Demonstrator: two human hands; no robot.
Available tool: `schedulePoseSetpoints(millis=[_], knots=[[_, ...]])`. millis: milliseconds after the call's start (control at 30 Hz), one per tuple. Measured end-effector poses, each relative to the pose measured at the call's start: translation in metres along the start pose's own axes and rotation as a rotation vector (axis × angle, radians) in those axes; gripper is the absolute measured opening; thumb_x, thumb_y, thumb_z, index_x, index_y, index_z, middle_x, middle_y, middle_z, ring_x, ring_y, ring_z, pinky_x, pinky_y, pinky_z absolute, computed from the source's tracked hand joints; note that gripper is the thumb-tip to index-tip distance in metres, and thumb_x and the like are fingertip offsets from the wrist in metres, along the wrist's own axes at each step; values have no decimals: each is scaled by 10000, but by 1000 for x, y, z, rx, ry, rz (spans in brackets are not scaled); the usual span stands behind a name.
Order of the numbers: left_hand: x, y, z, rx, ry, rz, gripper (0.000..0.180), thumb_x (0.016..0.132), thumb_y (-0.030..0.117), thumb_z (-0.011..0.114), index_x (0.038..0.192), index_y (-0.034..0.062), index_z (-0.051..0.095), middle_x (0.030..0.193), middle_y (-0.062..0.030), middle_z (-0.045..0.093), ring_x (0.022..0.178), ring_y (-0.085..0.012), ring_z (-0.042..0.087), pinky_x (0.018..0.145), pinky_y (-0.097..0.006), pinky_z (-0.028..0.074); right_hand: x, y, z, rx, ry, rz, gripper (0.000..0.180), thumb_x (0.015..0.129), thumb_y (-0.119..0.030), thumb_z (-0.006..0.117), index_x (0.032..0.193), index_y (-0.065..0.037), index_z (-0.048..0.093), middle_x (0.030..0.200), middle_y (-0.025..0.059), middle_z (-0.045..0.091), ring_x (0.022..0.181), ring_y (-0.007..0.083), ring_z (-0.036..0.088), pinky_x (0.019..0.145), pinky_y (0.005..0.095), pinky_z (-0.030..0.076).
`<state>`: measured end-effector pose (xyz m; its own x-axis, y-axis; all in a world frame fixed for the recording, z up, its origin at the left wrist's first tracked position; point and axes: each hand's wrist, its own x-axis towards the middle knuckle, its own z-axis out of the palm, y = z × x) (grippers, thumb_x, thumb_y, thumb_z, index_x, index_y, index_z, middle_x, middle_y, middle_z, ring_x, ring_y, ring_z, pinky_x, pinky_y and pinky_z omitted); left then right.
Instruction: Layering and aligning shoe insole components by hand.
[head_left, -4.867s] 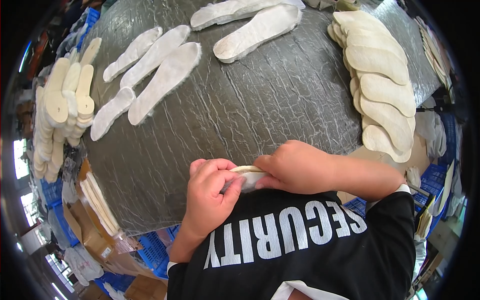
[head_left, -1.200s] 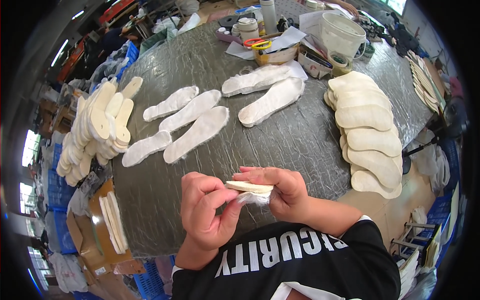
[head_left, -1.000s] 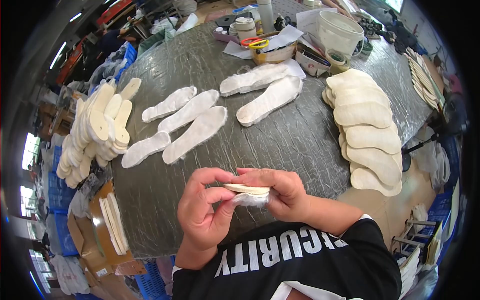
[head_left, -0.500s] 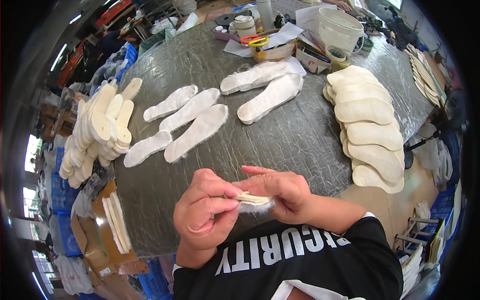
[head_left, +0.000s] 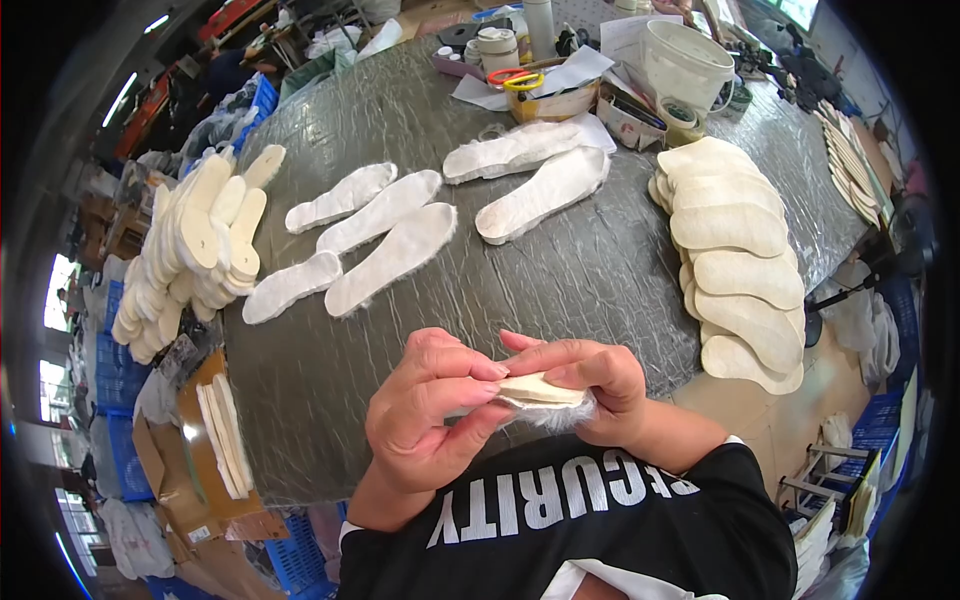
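Between my two hands, close to my chest, is a cream insole (head_left: 540, 391) with white fur along its lower side, seen nearly end-on. My left hand (head_left: 432, 410) pinches its left end between thumb and fingers. Around the right end, my right hand (head_left: 605, 385) is closed, its thumb on the cream face. Past my hands, several furry white insoles (head_left: 392, 262) lie flat on the dark, plastic-covered table (head_left: 560, 285). My fingers hide part of the held insole.
An overlapping row of cream insoles (head_left: 745, 275) lies at the right edge; a heaped pile of insoles (head_left: 205, 225) is at the left. At the back stand a white bucket (head_left: 685, 65), a box (head_left: 558, 103) with scissors (head_left: 520, 80), and jars. A cardboard box (head_left: 190, 470) is lower left.
Both hands have shifted slightly right with the insole. More of its cream face and fur now shows. The view has also shifted a little.
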<state>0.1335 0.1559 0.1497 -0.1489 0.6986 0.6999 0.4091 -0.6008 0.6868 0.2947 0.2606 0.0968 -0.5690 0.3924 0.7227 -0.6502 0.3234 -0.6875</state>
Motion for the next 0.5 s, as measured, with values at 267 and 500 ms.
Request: schedulePoseSetpoints(millis=[267, 500], knots=[[3, 5, 4, 417, -114, 165, 230, 708, 65, 799, 896, 86, 668, 976, -50, 625, 805, -222, 547, 702, -365, 406, -4, 3, 9, -4, 118, 26, 315, 826, 184, 556, 1066, -20, 539, 1136, 239, 676, 1104, 376, 662, 1050, 552, 449], [4, 9, 16, 291, -8, -78, 129, 800, 25, 747, 845, 30, 626, 1014, -109, 627, 874, -267, 615, 743, -351, 506, -9, 2, 13, 20, 243, 166, 311, 822, 199, 540, 1056, -6, 535, 1123, 221, 686, 1139, 353, 647, 1051, 531, 454]])
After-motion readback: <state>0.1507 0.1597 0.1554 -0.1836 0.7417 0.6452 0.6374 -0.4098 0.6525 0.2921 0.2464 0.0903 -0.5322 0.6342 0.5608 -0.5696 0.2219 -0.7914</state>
